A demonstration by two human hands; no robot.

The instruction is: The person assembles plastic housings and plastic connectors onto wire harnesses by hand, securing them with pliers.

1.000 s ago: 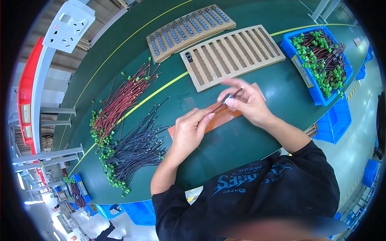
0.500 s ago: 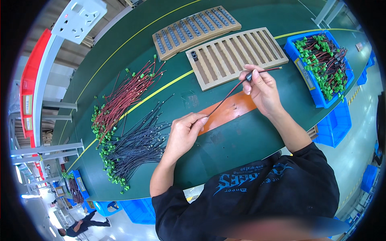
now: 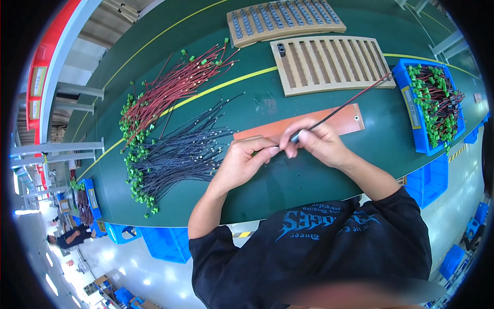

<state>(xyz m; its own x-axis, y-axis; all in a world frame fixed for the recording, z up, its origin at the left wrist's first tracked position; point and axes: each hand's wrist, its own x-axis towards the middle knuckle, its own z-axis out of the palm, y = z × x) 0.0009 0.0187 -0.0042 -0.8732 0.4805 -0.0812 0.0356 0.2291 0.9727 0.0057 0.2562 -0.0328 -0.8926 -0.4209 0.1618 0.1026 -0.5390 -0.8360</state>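
A thin red and black wire pair [image 3: 350, 101] runs between my hands, its free end pointing up and right toward the slotted tray. My right hand [image 3: 323, 146] is closed around a small black cylindrical sleeve [image 3: 295, 137] that the wires pass through. Close beside it, my left hand [image 3: 246, 160] pinches the other end of the wires, mostly hidden by the fingers. Under and behind the hands lies an orange strip [image 3: 342, 117]. Left of my left hand are a spread of black wires [image 3: 180, 157] and a pile of red wires [image 3: 172, 88], both with green connectors.
A slotted wooden tray [image 3: 288, 90] holds black sleeves [image 3: 281, 49] at one corner. Behind it stands a wooden tray [image 3: 262, 37] filled with rows of grey pieces. At the right edge, a blue bin [image 3: 418, 139] holds wires with green connectors. Another person [image 3: 72, 237] is far off left.
My right hand has slid along the wires with the black sleeve, down and left to my left hand. More free wire now extends beyond it. The whole view has shifted.
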